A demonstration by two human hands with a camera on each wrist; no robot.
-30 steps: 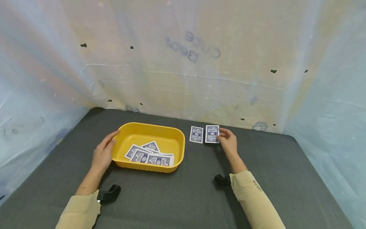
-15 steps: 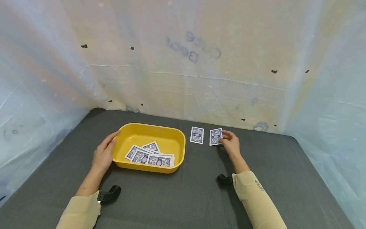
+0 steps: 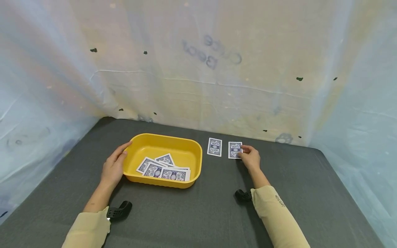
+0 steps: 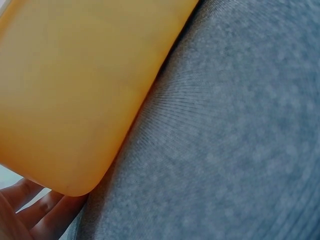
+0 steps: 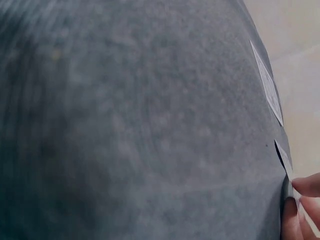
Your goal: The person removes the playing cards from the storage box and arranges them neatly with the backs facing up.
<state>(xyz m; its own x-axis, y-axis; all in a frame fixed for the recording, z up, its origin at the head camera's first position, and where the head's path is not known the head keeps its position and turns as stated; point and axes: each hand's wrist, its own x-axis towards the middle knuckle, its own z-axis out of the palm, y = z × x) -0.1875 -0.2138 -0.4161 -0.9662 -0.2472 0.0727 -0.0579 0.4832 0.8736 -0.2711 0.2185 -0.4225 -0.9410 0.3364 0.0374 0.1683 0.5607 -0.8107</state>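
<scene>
A yellow plastic tray [image 3: 169,139] stands on the dark cloth, with several blue-and-white playing cards [image 3: 173,174] lying back up inside it. My left hand [image 3: 112,168] rests against the tray's left end, its fingers along the outer wall and rim; in the left wrist view the fingers [image 4: 45,210] touch the tray's lower corner. Right of the tray, my right hand [image 3: 250,159] pinches the right edge of a playing card [image 3: 234,150] between thumb and fingers. That card shows its back and is close to the cloth. Another playing card [image 3: 214,147] lies back up to its left.
Dark grey cloth [image 3: 198,217] covers the table. Pale plastic sheeting [image 3: 198,96] hangs behind the table's far edge and along both sides. The two cards on the right are near that far edge. Black wrist cameras [image 3: 119,210] sit on both wrists.
My right hand has moved slightly right and toward me with its card, widening the gap to the other card; the card tilted, then straightened. The left hand and tray have stayed put.
</scene>
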